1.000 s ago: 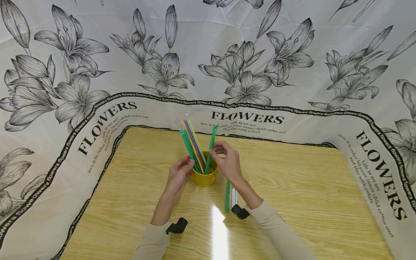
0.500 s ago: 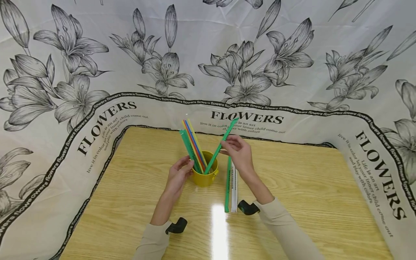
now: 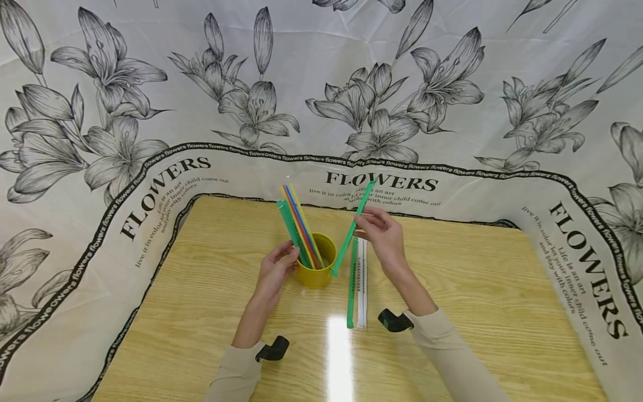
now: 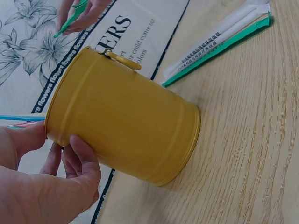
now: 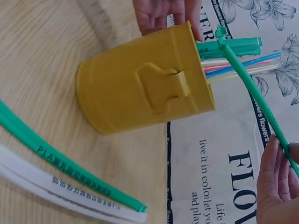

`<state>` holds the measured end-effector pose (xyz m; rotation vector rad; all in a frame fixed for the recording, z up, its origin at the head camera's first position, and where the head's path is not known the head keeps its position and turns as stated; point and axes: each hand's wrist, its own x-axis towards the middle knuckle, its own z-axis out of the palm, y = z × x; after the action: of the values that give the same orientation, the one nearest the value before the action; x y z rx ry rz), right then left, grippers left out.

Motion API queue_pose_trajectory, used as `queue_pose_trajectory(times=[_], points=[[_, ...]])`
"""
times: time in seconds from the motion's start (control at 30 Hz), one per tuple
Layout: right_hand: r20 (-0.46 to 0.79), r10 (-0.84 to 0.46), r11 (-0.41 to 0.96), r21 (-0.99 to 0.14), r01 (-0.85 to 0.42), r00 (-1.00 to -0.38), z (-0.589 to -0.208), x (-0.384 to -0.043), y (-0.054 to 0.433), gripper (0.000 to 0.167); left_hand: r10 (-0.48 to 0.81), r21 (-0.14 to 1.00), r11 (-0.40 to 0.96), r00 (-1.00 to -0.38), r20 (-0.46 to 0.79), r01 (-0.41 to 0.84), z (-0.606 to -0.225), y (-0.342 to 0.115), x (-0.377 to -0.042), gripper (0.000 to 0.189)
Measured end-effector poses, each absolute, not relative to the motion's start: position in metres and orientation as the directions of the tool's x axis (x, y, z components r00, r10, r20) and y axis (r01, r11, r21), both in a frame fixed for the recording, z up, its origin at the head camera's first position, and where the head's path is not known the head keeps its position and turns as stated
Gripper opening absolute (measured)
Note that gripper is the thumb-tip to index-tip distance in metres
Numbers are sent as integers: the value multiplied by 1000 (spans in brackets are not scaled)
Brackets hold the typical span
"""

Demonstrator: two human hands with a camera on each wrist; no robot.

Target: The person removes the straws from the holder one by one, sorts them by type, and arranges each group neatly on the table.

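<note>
A yellow metal bucket [image 3: 315,280] with small side handles stands on the table. My left hand [image 3: 273,271] pinches its rim at the left, thumb at the top edge and fingers against the outer wall [image 4: 126,116]. Leaning left inside it are several straws: red, blue and yellow bare ones [image 3: 303,223] and green-wrapped ones [image 3: 288,220]. My right hand [image 3: 385,239] pinches a green-wrapped straw [image 3: 348,244] between thumb and fingers, to the right of the bucket. The straw slants, its lower end beside the rim. In the right wrist view that end [image 5: 233,58] overlaps the bucket's straws.
Right of the bucket, another green-wrapped straw [image 3: 353,296] and white-wrapped straws [image 3: 361,298] lie side by side on the wooden table [image 3: 201,312]. A white flower-printed cloth [image 3: 261,167] hangs behind the table and along its sides.
My right hand has moved right, drawing the green-wrapped straw out of the bucket. The lying straws show more fully now. My left hand stays at the rim.
</note>
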<state>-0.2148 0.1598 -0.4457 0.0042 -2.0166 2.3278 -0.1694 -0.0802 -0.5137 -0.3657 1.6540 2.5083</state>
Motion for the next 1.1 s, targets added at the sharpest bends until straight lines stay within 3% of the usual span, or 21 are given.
queue_pose_trajectory(times=[1.1], points=[[-72, 19, 52, -996, 73, -997, -523, -180, 223, 42, -27, 894, -388, -966, -255, -225, -514, -81, -169, 41]])
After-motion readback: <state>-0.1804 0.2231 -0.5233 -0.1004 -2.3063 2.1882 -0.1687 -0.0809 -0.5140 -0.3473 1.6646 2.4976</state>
